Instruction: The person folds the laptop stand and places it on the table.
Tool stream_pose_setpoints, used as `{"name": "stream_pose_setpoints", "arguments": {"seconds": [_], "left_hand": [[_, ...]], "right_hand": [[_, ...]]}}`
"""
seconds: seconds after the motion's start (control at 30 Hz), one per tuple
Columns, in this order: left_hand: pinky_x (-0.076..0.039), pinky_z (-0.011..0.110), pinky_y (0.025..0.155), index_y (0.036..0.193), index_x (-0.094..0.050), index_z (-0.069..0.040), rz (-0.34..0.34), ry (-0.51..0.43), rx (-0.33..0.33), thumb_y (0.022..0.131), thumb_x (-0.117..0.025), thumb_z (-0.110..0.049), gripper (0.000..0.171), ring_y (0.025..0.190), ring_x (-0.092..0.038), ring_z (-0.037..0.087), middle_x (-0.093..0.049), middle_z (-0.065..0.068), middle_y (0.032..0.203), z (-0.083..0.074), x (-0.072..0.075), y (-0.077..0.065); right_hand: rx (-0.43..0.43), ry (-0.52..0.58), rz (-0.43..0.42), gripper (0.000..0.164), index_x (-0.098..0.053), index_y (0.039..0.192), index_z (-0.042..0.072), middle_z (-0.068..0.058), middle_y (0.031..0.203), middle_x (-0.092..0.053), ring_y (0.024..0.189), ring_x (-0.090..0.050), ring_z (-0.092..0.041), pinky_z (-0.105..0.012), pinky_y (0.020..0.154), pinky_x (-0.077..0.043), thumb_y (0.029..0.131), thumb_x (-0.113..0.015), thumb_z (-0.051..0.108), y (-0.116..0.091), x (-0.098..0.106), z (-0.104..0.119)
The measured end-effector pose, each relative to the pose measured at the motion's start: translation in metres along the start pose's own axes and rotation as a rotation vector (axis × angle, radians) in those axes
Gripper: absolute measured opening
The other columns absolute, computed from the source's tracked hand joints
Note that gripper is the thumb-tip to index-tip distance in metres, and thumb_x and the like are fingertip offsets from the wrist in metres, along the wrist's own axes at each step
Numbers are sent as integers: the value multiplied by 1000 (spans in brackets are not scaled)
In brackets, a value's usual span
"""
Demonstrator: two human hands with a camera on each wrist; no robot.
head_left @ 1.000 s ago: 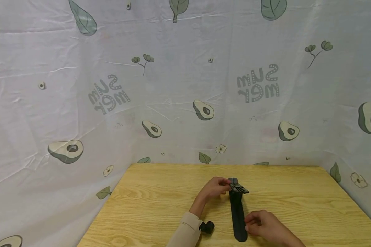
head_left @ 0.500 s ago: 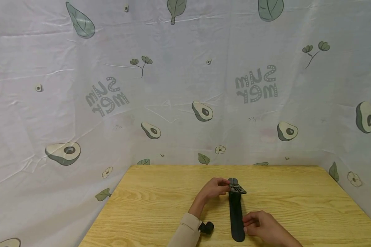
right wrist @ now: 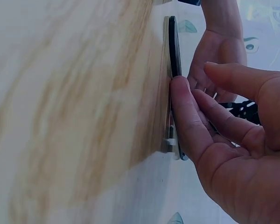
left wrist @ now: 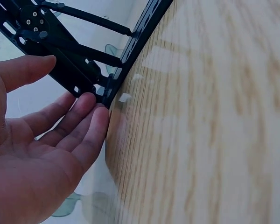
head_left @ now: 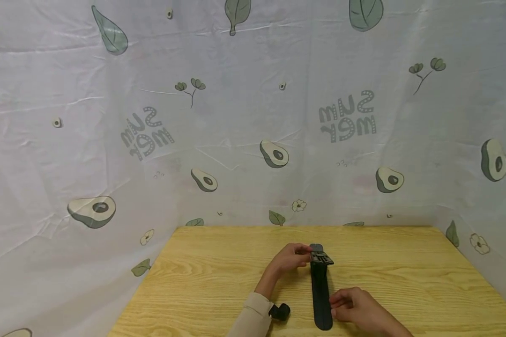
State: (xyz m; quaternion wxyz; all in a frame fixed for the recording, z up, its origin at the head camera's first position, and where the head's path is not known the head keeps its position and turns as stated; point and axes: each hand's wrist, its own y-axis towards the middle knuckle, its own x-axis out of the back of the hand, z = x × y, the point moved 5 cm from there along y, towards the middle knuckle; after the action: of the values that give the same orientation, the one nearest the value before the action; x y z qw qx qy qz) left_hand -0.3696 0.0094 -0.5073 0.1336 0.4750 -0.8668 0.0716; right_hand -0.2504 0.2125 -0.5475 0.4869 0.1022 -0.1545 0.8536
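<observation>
A long, black, flat bar (head_left: 322,297) with rounded ends lies on the wooden table. Near its far end rises a black hinged bracket (head_left: 322,258) with slots. In the left wrist view, slim struts (left wrist: 91,18) join a slotted plate (left wrist: 77,67) to the bar. My left hand (head_left: 293,258) is at the bar's far end, its fingertips touching the hinge area with the thumb held apart beside the plate. My right hand (head_left: 358,308) touches the bar's right edge near its close end. In the right wrist view its thumb stands clear of the bar (right wrist: 174,44).
The table (head_left: 219,271) has light wood grain. Behind and beside it hangs a pale sheet (head_left: 244,117) printed with avocados and leaves. A small black device (head_left: 280,312) is strapped at the left sleeve (head_left: 253,313).
The head view shifts slightly. The bar and both hands keep nearly the same places relative to each other; the bracket appears turned very slightly.
</observation>
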Motion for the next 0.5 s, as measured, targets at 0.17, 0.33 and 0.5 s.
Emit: {"name": "stream_pose_setpoints", "arguments": {"seconds": [0.17,0.33,0.5], "left_hand": [[-60,45,104,134,-72,-4,0,-2,6,105,-69,-15,31,109,-71,17,-75,9,124,0,1,-1],[-61,46,103,135,-71,-5,11,23,5,105,-69,-17,32,110,-71,18,-74,9,124,-2,3,-3],[-61,47,101,137,-70,-6,31,57,1,104,-70,-17,35,110,-71,19,-73,9,128,-7,5,-4]], "right_hand": [[12,-19,1,32,-70,124,-11,-7,113,-78,99,-74,-16,-33,83,-63,102,-67,12,-14,-6,33],[-7,-28,4,32,-70,124,-11,-6,112,-78,98,-74,-15,-32,83,-62,103,-67,13,-15,-8,41],[-22,8,-9,32,-69,126,-12,-12,116,-77,101,-73,-22,-38,84,-63,103,-65,11,-15,-7,41]]}}
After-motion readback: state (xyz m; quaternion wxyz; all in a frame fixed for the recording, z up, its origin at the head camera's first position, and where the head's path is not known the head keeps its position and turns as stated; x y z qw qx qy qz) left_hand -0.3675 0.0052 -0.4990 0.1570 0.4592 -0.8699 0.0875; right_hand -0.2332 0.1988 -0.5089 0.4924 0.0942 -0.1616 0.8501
